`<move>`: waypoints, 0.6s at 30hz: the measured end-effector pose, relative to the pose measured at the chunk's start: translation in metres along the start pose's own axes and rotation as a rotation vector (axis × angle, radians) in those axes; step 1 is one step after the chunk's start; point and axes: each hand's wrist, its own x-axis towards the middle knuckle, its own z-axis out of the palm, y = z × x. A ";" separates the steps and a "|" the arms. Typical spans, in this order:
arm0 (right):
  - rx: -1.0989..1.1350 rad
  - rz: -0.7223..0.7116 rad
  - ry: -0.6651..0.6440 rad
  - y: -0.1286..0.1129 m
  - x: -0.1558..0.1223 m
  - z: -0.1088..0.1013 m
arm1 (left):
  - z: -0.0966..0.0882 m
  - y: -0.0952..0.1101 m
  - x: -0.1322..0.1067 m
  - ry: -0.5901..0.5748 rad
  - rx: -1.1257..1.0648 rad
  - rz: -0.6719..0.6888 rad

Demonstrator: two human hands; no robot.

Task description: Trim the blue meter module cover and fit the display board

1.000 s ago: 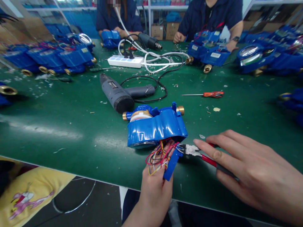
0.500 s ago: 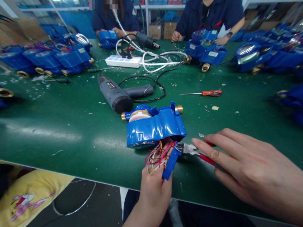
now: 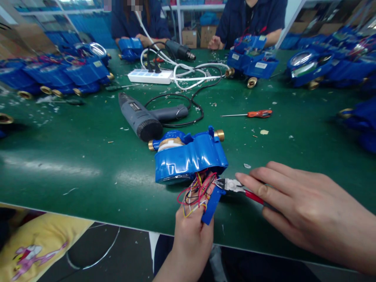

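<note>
A blue water meter (image 3: 190, 156) with brass pipe ends lies on its side in front of me. From its open underside spills a bundle of red, yellow, white and black wires (image 3: 196, 194). My left hand (image 3: 192, 219) is closed around a blue plastic cover (image 3: 212, 207), with the wires lying over its fingers; its fingertips are partly hidden under the meter. My right hand (image 3: 296, 205) grips red-handled cutting pliers (image 3: 235, 185). The pliers' jaws are at the red wires, beside the cover's upper end.
Behind the meter lies a grey heat gun (image 3: 141, 117) with a black cord. An orange screwdriver (image 3: 260, 114) is farther right. A white power strip (image 3: 150, 76) and more blue meters (image 3: 85, 74) stand farther back. Two people (image 3: 249, 23) sit across the green table (image 3: 88, 156).
The view has shifted slightly, so most things appear a little farther left. The pliers' jaws stay near the wires. Across the table, one person's hand has lifted slightly with its fingers spread.
</note>
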 end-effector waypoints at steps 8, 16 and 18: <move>0.320 0.181 0.016 0.006 -0.018 0.003 | 0.000 -0.005 -0.002 0.018 0.001 -0.089; 0.379 0.314 0.068 0.008 -0.024 0.026 | -0.005 -0.003 0.000 -0.028 -0.019 -0.261; 0.463 0.305 0.136 0.002 -0.019 0.024 | -0.005 -0.003 0.001 -0.014 -0.059 -0.270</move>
